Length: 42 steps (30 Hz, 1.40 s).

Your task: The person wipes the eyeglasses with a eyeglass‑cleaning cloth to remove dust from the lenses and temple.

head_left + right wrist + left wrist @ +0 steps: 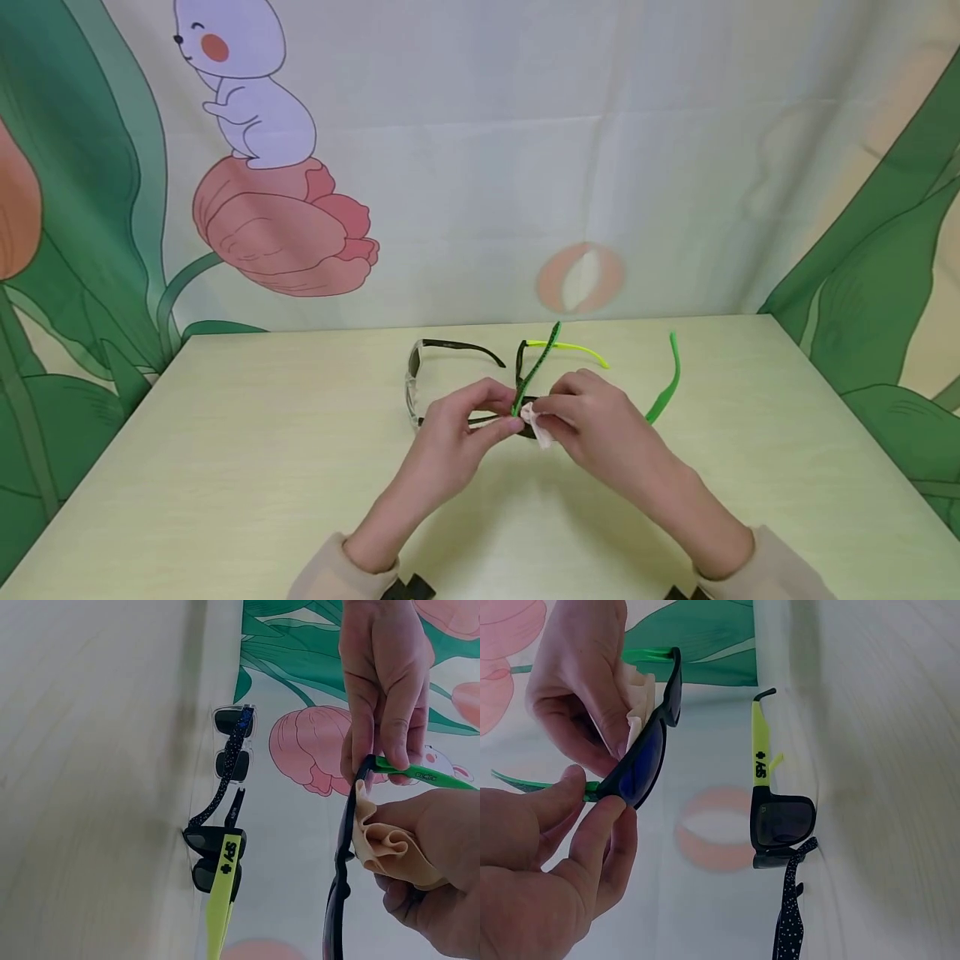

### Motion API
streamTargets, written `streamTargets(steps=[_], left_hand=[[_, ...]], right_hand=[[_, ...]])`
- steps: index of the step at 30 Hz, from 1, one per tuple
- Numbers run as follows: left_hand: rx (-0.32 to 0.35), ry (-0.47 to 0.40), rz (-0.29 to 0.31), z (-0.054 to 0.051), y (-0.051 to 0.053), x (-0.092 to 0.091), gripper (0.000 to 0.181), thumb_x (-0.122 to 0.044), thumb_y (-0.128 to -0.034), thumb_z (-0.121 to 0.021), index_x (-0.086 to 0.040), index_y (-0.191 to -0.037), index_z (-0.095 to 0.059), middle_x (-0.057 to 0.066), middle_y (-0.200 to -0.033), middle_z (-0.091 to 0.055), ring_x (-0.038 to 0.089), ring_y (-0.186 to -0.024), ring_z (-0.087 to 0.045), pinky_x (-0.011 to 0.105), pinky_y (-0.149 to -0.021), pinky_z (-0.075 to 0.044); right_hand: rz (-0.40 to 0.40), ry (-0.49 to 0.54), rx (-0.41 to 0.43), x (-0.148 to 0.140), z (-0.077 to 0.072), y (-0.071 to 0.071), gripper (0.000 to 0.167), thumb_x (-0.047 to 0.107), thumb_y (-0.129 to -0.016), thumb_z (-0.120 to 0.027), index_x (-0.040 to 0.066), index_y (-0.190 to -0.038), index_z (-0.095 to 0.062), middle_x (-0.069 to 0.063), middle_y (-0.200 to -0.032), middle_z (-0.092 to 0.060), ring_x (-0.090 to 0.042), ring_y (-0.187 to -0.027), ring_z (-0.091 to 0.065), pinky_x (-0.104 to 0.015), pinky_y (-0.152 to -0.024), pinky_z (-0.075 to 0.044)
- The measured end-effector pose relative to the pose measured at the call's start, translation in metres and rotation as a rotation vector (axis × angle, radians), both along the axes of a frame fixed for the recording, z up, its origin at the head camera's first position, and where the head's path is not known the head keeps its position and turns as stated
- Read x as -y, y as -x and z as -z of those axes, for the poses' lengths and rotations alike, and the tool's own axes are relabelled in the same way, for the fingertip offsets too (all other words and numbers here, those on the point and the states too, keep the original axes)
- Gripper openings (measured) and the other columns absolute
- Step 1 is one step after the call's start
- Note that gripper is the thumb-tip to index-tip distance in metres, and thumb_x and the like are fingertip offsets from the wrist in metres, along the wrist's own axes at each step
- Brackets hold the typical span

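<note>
Black-framed sunglasses with green temples [646, 761] are held up off the table, their lenses bluish in the left wrist view. My left hand [453, 425] pinches them at one hinge corner, where a green temple joins the frame. A crumpled pale peach cloth [394, 851] is bunched in my right hand [611, 425]. Its fingers press the cloth to the inner side of the lens nearest the left hand. The far green temple [666, 383] sticks out beyond the right hand. In the head view, the hands hide much of the frame.
Behind the hands, black sunglasses with yellow temples [761, 750] lie on the light wooden table [225, 467]. Left of them are clear-framed sunglasses [412, 387] with dark speckled temples. A printed curtain [465, 167] hangs along the table's back edge.
</note>
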<state>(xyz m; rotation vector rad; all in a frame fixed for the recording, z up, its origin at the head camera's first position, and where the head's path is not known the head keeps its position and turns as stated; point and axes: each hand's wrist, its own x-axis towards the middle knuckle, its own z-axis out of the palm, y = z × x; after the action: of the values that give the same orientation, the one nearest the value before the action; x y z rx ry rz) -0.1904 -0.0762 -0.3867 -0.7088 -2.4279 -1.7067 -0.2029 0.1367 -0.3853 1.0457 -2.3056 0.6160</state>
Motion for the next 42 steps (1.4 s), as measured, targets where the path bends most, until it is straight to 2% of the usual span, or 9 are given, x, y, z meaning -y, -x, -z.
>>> streamTargets(steps=[5, 9, 19, 22, 26, 36, 42], left_hand=[[0.000, 0.035, 0.007, -0.0001, 0.0003, -0.0004, 0.011, -0.008, -0.0938, -0.076, -0.009, -0.104, -0.072, 0.004, -0.106, -0.073, 0.017, -0.103, -0.068, 0.031, -0.087, -0.059], [-0.012, 0.045, 0.000, -0.0003, 0.0004, -0.0001, 0.012, -0.008, -0.0932, -0.077, -0.010, -0.104, -0.072, 0.002, -0.105, -0.073, 0.017, -0.102, -0.068, 0.032, -0.086, -0.059], [-0.027, 0.061, -0.027, 0.0016, 0.0008, -0.0006, 0.010, -0.010, -0.0930, -0.077, -0.012, -0.101, -0.071, -0.002, -0.101, -0.073, 0.015, -0.100, -0.068, 0.031, -0.083, -0.059], [-0.025, 0.058, -0.030, 0.0020, 0.0009, -0.0001, 0.011, -0.009, -0.0931, -0.077, -0.011, -0.102, -0.072, 0.000, -0.100, -0.073, 0.015, -0.100, -0.068, 0.031, -0.083, -0.059], [-0.027, 0.038, -0.030, 0.0015, 0.0011, 0.0011, 0.012, -0.008, -0.0928, -0.077, -0.009, -0.104, -0.072, 0.000, -0.098, -0.073, 0.016, -0.098, -0.068, 0.029, -0.083, -0.060], [-0.021, 0.056, -0.017, 0.0015, 0.0028, 0.0016, 0.013, -0.007, -0.0921, -0.078, -0.012, -0.103, -0.072, 0.004, -0.101, -0.074, 0.016, -0.099, -0.068, 0.029, -0.083, -0.060], [-0.016, 0.064, -0.010, 0.0013, 0.0016, 0.0009, 0.015, -0.008, -0.0919, -0.078, -0.010, -0.105, -0.072, 0.001, -0.102, -0.073, 0.015, -0.099, -0.068, 0.030, -0.083, -0.060]], right_hand=[[0.059, -0.036, 0.020, 0.0012, -0.0010, 0.0012, 0.014, -0.001, -0.082, -0.085, 0.005, -0.093, -0.079, -0.001, -0.085, -0.062, -0.018, -0.081, -0.058, -0.025, -0.066, -0.054], [0.061, -0.036, 0.032, 0.0014, -0.0018, 0.0019, 0.013, -0.001, -0.083, -0.084, 0.006, -0.094, -0.079, -0.001, -0.085, -0.061, -0.017, -0.082, -0.057, -0.025, -0.066, -0.053], [-0.139, -0.019, 0.045, -0.0030, -0.0028, 0.0053, 0.017, -0.002, -0.082, -0.084, 0.011, -0.092, -0.079, 0.002, -0.085, -0.062, -0.016, -0.083, -0.055, -0.025, -0.070, -0.050], [-0.158, -0.041, 0.066, -0.0055, -0.0056, 0.0040, 0.017, -0.001, -0.083, -0.084, 0.013, -0.091, -0.079, 0.002, -0.084, -0.060, -0.015, -0.084, -0.055, -0.025, -0.071, -0.051], [-0.120, -0.072, 0.082, -0.0075, -0.0091, 0.0013, 0.016, 0.000, -0.084, -0.083, 0.013, -0.090, -0.079, 0.003, -0.082, -0.057, -0.016, -0.082, -0.053, -0.025, -0.070, -0.050], [0.082, -0.113, 0.041, 0.0007, -0.0058, -0.0003, 0.010, -0.002, -0.084, -0.083, 0.004, -0.090, -0.079, -0.001, -0.081, -0.055, -0.018, -0.079, -0.050, -0.024, -0.067, -0.051], [0.086, -0.093, 0.017, 0.0025, -0.0013, 0.0030, 0.013, 0.000, -0.082, -0.086, 0.005, -0.091, -0.079, 0.000, -0.082, -0.058, -0.017, -0.078, -0.052, -0.025, -0.066, -0.050]])
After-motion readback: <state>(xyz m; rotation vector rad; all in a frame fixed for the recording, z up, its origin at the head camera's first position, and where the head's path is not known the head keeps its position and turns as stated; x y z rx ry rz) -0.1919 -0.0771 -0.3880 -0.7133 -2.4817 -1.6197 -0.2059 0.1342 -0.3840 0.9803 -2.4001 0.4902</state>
